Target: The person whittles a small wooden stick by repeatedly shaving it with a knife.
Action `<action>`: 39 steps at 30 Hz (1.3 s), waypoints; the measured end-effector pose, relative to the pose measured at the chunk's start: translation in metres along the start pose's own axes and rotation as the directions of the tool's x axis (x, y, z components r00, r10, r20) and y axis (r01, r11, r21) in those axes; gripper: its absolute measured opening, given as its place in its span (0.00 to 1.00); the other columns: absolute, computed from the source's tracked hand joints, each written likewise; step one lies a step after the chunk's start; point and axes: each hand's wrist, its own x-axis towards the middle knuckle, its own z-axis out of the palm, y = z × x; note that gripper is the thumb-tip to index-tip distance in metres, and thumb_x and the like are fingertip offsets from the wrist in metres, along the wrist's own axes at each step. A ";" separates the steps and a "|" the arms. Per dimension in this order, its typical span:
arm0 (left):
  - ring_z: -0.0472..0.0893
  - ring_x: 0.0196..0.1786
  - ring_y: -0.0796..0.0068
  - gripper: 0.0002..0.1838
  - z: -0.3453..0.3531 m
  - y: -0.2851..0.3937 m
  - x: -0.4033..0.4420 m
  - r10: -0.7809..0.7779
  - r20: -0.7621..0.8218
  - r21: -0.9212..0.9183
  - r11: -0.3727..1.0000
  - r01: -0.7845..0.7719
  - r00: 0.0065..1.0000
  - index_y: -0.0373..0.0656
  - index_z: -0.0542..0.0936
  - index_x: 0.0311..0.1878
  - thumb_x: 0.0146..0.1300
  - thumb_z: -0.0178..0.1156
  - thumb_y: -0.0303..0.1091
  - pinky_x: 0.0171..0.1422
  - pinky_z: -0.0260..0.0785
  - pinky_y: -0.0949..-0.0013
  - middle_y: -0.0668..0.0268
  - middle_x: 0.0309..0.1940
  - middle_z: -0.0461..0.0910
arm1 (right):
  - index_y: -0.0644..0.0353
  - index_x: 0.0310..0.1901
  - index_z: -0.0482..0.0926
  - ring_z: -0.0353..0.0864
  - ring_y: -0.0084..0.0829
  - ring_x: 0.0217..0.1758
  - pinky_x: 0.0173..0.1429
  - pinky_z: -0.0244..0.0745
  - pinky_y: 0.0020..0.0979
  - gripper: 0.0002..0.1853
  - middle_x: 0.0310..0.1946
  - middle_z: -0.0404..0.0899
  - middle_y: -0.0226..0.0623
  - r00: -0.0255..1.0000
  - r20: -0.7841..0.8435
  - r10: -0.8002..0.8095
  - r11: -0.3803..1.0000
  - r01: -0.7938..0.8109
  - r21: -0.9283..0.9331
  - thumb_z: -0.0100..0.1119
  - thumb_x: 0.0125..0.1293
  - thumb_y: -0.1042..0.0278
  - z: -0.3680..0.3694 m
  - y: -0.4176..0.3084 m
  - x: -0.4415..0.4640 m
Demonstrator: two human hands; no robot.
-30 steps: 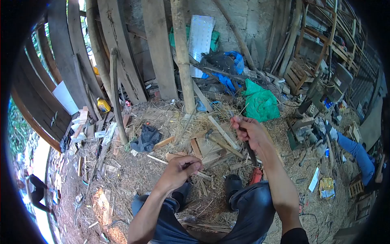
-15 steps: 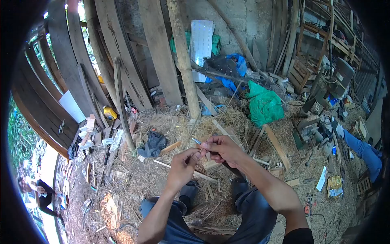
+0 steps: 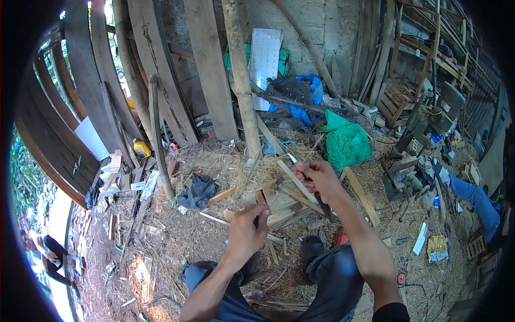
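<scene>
My right hand (image 3: 320,181) is closed around a knife (image 3: 292,158). Its short bright blade points up and left past my fingers, and a long dark handle runs back under my palm toward the wrist. Lower and to the left, my left hand (image 3: 248,228) has its thumb and fingers pinched together. A small piece of brown wood (image 3: 261,197) shows at those fingertips; its lower end is hidden by the fingers. The two hands are apart, and the blade is clear of the left hand. Both are above the straw-covered ground, in front of my knees.
Boards and offcuts (image 3: 362,196) lie on the ground ahead. A black plastic bag (image 3: 198,190) is at left, a green sack (image 3: 346,142) beyond my right hand. A wooden post (image 3: 244,80) stands in front. Another person (image 3: 53,257) is at far left; a blue-trousered leg (image 3: 475,196) shows at right.
My hands have separated. The right hand has moved right and up with the knife, while the left has lowered slightly. My view has shifted a little.
</scene>
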 end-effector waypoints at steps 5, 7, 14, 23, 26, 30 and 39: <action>0.77 0.22 0.68 0.06 0.002 -0.010 0.002 -0.067 0.036 0.002 0.998 0.067 0.997 0.35 0.81 0.39 0.61 0.58 0.24 0.29 0.68 0.67 0.54 0.27 0.81 | 0.63 0.37 0.76 0.60 0.13 0.16 0.18 0.51 0.18 0.10 0.24 0.75 0.28 0.991 0.128 0.043 0.996 -0.052 0.068 0.58 0.68 0.63 0.023 0.025 -0.011; 0.77 0.22 0.68 0.06 -0.001 -0.009 0.004 -0.098 0.044 -0.007 0.995 0.098 0.994 0.35 0.81 0.39 0.61 0.58 0.24 0.29 0.68 0.67 0.54 0.27 0.81 | 0.63 0.35 0.76 0.63 0.14 0.16 0.18 0.53 0.20 0.09 0.24 0.77 0.29 0.948 0.311 0.063 0.994 -0.086 0.061 0.60 0.66 0.65 0.046 0.031 -0.022; 0.80 0.27 0.56 0.05 -0.009 -0.002 0.003 -0.005 0.016 0.033 0.999 0.005 1.000 0.35 0.79 0.38 0.58 0.58 0.21 0.32 0.69 0.63 0.54 0.29 0.80 | 0.60 0.32 0.76 0.60 0.14 0.16 0.18 0.51 0.19 0.11 0.22 0.74 0.26 0.980 0.177 0.087 0.995 -0.094 0.033 0.59 0.67 0.62 0.021 0.015 -0.004; 0.79 0.30 0.53 0.04 -0.004 -0.008 0.004 0.073 -0.021 0.141 0.988 -0.070 0.997 0.36 0.79 0.38 0.59 0.57 0.22 0.33 0.69 0.60 0.55 0.30 0.79 | 0.64 0.36 0.76 0.61 0.15 0.17 0.18 0.51 0.20 0.10 0.26 0.77 0.31 0.960 0.240 0.143 0.985 -0.161 0.055 0.59 0.67 0.65 0.044 0.017 -0.022; 0.79 0.28 0.57 0.04 -0.008 -0.004 0.002 0.064 -0.008 0.127 0.990 -0.062 0.998 0.36 0.79 0.38 0.60 0.58 0.23 0.32 0.69 0.62 0.55 0.30 0.79 | 0.64 0.36 0.76 0.60 0.15 0.16 0.18 0.50 0.19 0.10 0.25 0.76 0.30 0.997 0.024 0.072 0.993 -0.074 0.090 0.59 0.67 0.64 0.021 0.010 -0.011; 0.79 0.26 0.62 0.05 -0.009 -0.006 0.001 0.029 0.013 0.060 0.998 -0.030 0.999 0.36 0.80 0.39 0.61 0.58 0.24 0.32 0.69 0.65 0.55 0.29 0.80 | 0.63 0.39 0.76 0.61 0.15 0.16 0.18 0.50 0.19 0.09 0.26 0.77 0.31 0.999 -0.048 0.022 0.989 -0.014 0.147 0.58 0.67 0.65 -0.017 0.007 0.001; 0.80 0.28 0.59 0.06 0.002 -0.017 0.015 -0.016 0.040 0.028 0.999 0.015 0.999 0.36 0.80 0.40 0.60 0.58 0.24 0.35 0.70 0.64 0.53 0.28 0.79 | 0.59 0.42 0.75 0.61 0.13 0.17 0.18 0.51 0.18 0.08 0.28 0.77 0.29 0.962 0.267 0.060 0.998 -0.067 0.017 0.56 0.69 0.64 0.047 0.034 -0.021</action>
